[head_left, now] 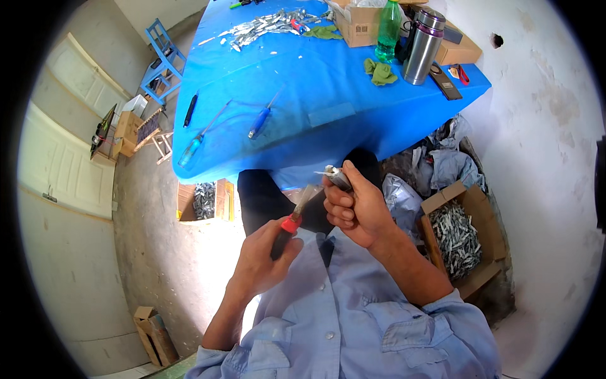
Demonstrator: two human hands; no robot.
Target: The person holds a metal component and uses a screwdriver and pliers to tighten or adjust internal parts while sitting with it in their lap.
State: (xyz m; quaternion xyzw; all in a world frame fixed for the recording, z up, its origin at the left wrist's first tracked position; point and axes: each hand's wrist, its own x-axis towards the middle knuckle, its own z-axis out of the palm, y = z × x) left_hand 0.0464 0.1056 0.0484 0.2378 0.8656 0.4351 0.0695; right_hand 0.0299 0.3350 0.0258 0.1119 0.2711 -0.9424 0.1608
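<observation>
My left hand (260,256) wraps firmly round a red-and-black tool (291,223), blade slanting up-right toward the blue table's (278,76) near edge. My right hand (358,208), fingers curled, grips a grey piece (339,179) before that edge, long axis tilting up-left.

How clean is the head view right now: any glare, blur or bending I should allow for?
Head view: the floor is washed out white beside the dark trouser leg; the nearer panelled door bows toward the black rim; the red-and-black tool in the left hand has a pale, soft-looking blade; the steel flask carries highlights.
</observation>
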